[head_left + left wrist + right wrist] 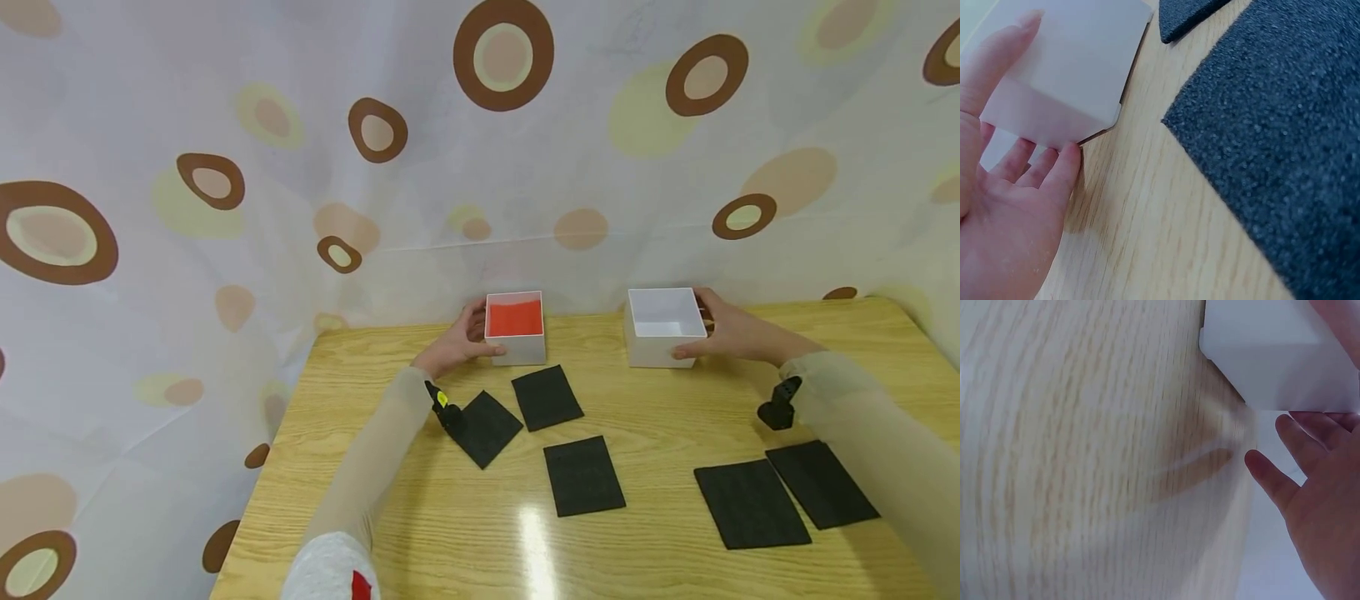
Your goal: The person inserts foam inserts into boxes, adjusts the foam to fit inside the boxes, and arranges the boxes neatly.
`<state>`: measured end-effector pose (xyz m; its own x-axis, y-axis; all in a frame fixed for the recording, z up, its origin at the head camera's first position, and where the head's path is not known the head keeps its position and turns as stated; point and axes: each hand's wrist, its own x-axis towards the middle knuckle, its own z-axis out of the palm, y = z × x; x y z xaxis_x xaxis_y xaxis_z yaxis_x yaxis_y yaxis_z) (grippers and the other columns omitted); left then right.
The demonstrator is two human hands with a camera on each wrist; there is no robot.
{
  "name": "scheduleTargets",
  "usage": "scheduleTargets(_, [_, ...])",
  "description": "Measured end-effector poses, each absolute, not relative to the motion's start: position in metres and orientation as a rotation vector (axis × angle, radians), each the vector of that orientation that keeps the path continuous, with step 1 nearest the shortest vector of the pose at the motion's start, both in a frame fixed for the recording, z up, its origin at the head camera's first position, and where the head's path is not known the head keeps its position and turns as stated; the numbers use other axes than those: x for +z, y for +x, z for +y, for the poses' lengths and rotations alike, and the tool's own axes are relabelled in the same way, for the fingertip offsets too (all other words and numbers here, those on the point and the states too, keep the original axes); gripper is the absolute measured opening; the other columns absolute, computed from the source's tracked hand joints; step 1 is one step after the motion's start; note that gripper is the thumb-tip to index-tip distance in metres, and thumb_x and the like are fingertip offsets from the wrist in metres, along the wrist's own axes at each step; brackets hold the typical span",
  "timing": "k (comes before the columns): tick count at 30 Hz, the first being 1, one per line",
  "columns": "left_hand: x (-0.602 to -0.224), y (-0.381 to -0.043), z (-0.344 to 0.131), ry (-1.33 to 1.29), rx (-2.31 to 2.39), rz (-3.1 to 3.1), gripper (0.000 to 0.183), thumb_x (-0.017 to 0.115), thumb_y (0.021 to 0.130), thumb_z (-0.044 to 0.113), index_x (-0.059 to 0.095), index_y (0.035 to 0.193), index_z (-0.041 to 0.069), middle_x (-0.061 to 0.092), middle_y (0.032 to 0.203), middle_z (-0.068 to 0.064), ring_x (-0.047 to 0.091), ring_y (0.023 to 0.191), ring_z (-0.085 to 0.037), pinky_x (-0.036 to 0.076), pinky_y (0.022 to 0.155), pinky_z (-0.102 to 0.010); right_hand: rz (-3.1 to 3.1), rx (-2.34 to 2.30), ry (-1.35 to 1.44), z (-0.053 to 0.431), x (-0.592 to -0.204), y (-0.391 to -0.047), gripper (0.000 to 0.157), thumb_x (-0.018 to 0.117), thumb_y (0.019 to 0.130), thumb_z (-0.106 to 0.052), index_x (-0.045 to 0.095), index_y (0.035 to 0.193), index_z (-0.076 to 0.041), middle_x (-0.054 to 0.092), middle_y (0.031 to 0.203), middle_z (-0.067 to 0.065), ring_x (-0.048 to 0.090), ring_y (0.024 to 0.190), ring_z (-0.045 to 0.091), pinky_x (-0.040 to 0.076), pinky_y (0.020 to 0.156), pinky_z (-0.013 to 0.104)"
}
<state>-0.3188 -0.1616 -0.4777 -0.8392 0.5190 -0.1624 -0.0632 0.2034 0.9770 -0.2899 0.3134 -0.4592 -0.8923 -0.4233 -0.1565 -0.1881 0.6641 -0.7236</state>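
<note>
My left hand [459,342] holds a white box [519,350] by its left side, the thumb on the front face and the other fingers round the far side. Something flat and red [515,318] fills much of that box; its kind cannot be made out. To the right, my right hand [731,329] grips a second white box [660,352] at its right side, thumb in front. Only bare white walls and floor show inside this one. Both boxes stand upright on the table, apart from each other. In the right wrist view, the little finger [1266,475] stretches clear of the box.
Several black, rough-textured squares lie flat on the wooden table [465,517]: one [486,429] beside my left wrist, others [547,397] [584,476] near the middle, and a pair [752,504] below my right forearm. A patterned curtain [420,192] hangs behind the table's back edge.
</note>
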Motion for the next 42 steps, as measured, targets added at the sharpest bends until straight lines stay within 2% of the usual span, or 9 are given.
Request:
scheduleTargets(4, [-0.479,-0.318,-0.162,0.418,1.658,2.036,0.097,0.075,0.095,0.003,0.011,0.166,0.02,0.03,0.167,-0.006,0.032,0.154,-0.025,0.033,0.122,-0.044,2.545,-1.086,-0.478,0.314,-0.46,-0.289,0.104,0.083,0.09,-0.025,0.009,0.157,0.004,0.037,0.146,0.029,0.047,0.129,0.046,0.045,0.101,0.059])
scheduleTargets(10, [-0.478,-0.312,-0.163,0.45,1.628,2.06,0.104,0.076,0.094,0.002,0.006,0.167,0.024,0.029,0.168,-0.007,0.033,0.153,-0.026,0.031,0.124,-0.044,2.528,-1.08,-0.457,0.314,-0.457,-0.288,0.106,0.083,0.091,-0.027,0.005,0.158,0.002,0.035,0.148,0.029,0.046,0.13,0.047,0.045,0.103,0.06])
scheduleTargets(15, [-0.474,-0.302,-0.17,0.415,1.594,2.113,0.106,0.082,0.091,0.01,0.009,0.167,0.026,0.028,0.167,-0.008,0.034,0.153,-0.028,0.035,0.122,-0.046,2.527,-1.081,-0.448,0.314,-0.457,-0.287,0.108,0.082,0.091,-0.028,0.003,0.159,0.002,0.033,0.15,0.03,0.044,0.132,0.049,0.043,0.104,0.062])
scheduleTargets(19, [-0.468,-0.288,-0.179,0.365,1.524,2.223,0.102,0.081,0.093,0.022,0.011,0.168,0.022,0.028,0.168,-0.012,0.033,0.154,-0.032,0.037,0.12,-0.051,2.531,-1.077,-0.435,0.314,-0.458,-0.287,0.108,0.082,0.091,-0.028,0.004,0.159,0.002,0.034,0.149,0.03,0.046,0.131,0.048,0.044,0.103,0.061])
scheduleTargets(22, [-0.462,-0.275,-0.182,0.34,1.479,2.325,0.095,0.078,0.096,0.028,0.016,0.167,0.016,0.031,0.167,-0.015,0.031,0.154,-0.033,0.032,0.122,-0.053,2.54,-1.07,-0.432,0.314,-0.459,-0.286,0.107,0.082,0.091,-0.029,0.004,0.158,0.002,0.034,0.148,0.03,0.046,0.13,0.048,0.044,0.102,0.061])
scheduleTargets(25, [-0.458,-0.261,-0.183,0.298,1.482,2.415,0.085,0.075,0.098,0.032,0.026,0.164,0.012,0.037,0.163,-0.016,0.033,0.152,-0.034,0.027,0.124,-0.055,2.542,-1.072,-0.438,0.313,-0.458,-0.286,0.107,0.081,0.092,-0.028,0.004,0.159,0.003,0.034,0.148,0.03,0.046,0.129,0.048,0.044,0.102,0.061])
scheduleTargets(28, [-0.458,-0.246,-0.183,0.248,1.472,2.516,0.08,0.075,0.097,0.034,0.034,0.161,0.01,0.043,0.159,-0.015,0.036,0.149,-0.034,0.028,0.123,-0.057,2.539,-1.082,-0.446,0.312,-0.457,-0.286,0.105,0.081,0.092,-0.027,0.004,0.159,0.002,0.033,0.149,0.03,0.046,0.129,0.048,0.044,0.101,0.061])
scheduleTargets(36, [-0.472,-0.203,-0.182,0.21,1.314,2.731,0.086,0.081,0.092,0.039,0.038,0.159,0.005,0.046,0.157,-0.016,0.041,0.146,-0.036,0.034,0.119,-0.057,2.537,-1.064,-0.437,0.311,-0.459,-0.287,0.106,0.08,0.093,-0.028,0.003,0.159,0.003,0.032,0.15,0.031,0.046,0.128,0.048,0.044,0.102,0.062])
scheduleTargets(42, [-0.476,-0.172,-0.179,0.143,1.255,2.79,0.095,0.084,0.086,0.047,0.039,0.159,0.006,0.045,0.156,-0.018,0.04,0.144,-0.037,0.036,0.118,-0.056,2.535,-1.067,-0.466,0.313,-0.458,-0.286,0.106,0.081,0.092,-0.029,0.004,0.159,0.001,0.034,0.148,0.03,0.047,0.127,0.047,0.045,0.099,0.06])
